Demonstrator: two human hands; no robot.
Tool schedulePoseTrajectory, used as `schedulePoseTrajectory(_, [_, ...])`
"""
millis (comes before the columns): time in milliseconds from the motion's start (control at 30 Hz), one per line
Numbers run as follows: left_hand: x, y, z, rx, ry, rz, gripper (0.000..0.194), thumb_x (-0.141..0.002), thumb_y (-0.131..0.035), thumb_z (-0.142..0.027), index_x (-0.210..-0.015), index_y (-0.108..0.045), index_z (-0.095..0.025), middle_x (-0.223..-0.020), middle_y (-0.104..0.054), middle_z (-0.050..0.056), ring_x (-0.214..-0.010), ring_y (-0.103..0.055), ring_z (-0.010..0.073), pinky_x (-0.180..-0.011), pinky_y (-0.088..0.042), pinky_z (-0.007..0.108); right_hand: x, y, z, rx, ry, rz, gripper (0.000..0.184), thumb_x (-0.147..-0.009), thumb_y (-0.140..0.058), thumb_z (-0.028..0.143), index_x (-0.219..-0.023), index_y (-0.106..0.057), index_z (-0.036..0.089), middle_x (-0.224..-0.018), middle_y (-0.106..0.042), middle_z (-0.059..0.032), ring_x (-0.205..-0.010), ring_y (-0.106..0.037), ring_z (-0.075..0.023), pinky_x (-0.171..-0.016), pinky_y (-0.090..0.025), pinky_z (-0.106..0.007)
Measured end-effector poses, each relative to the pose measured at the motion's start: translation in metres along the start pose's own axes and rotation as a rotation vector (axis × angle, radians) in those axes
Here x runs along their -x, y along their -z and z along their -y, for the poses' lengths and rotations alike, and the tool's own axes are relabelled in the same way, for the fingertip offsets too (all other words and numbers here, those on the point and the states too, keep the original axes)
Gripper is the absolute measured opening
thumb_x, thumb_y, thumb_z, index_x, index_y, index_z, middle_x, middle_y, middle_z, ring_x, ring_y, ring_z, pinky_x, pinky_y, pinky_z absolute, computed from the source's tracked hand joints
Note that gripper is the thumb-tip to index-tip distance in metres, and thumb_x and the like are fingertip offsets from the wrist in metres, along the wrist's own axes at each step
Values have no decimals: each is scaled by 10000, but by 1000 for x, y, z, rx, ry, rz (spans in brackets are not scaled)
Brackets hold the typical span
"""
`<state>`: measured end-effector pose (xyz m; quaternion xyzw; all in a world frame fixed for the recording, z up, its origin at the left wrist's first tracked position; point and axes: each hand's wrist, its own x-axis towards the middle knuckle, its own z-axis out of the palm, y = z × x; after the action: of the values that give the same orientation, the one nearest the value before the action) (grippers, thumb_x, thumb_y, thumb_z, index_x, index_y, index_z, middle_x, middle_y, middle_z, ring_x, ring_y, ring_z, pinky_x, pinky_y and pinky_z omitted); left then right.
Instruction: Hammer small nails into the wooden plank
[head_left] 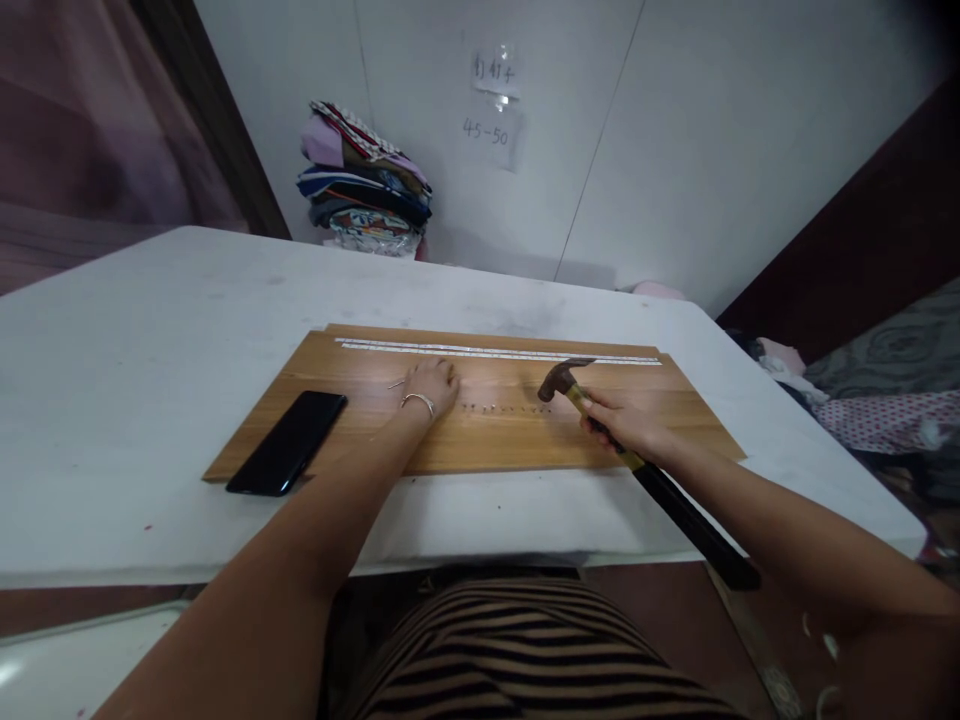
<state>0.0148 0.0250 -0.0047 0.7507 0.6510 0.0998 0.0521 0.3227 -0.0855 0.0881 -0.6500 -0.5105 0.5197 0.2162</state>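
My right hand (pixel 619 420) is wrapped round a claw hammer (pixel 675 505) near its head. The rusty brown head hangs over the right part of a wooden board (pixel 525 440), and the black and yellow handle slants down toward me. My left hand (pixel 435 388), with a bracelet at the wrist, rests on the board with fingers bent together; its fingertips are mostly hidden, so what they pinch is unclear. Between the hands runs a row of several small nails (pixel 504 408). Another nail (pixel 396 384) shows just left of my left hand.
White strips with markings (pixel 495 352) run along the board's far side. A black phone (pixel 289 443) lies over its left end. The board is on a white table (pixel 112 400). Folded clothes (pixel 367 185) are stacked at the back, beside a wall with paper notes (pixel 491 130).
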Motion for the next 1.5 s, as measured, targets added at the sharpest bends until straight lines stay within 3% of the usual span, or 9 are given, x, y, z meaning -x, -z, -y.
schedulePoseTrajectory(367, [1,2,-2,14,16,-5,349,-968,-430,-324,-1145,-706,-204,-1336,-658,128,-1275,-558,309,-1051,-415,447,0,-1,-5,21,10,-4,332,-1006,-508,402,-1323,-544,308,-718,-515,43,-470,-426,-76,-388,-318,-161])
schedulePoseTrajectory(800, [-2,-3,1,11,8,-8,372,-963,-423,-327,-1168,-709,-201,-1337,-659,131,-1267,-562,322,-1045,-421,460,0,-3,-8,-20,-22,-2,328,-977,-562,401,-1289,-594,306,-702,-511,44,-449,-405,-79,-385,-312,-183])
schedulePoseTrajectory(1233, [-1,-2,1,-4,9,-21,357,-963,-434,-326,-1143,-718,-207,-1322,-671,120,-1265,-570,307,-1041,-428,441,4,-6,-3,37,-32,1,308,-1041,-431,305,-1317,-566,276,-708,-495,48,-447,-411,-68,-390,-314,-174])
schedulePoseTrajectory(1500, [-2,-3,1,-4,4,-21,377,-961,-426,-325,-1169,-716,-202,-1336,-666,124,-1261,-573,308,-1044,-430,450,5,-2,1,37,-1,-15,301,-1030,-471,339,-1309,-566,279,-726,-522,39,-468,-415,-73,-399,-334,-171])
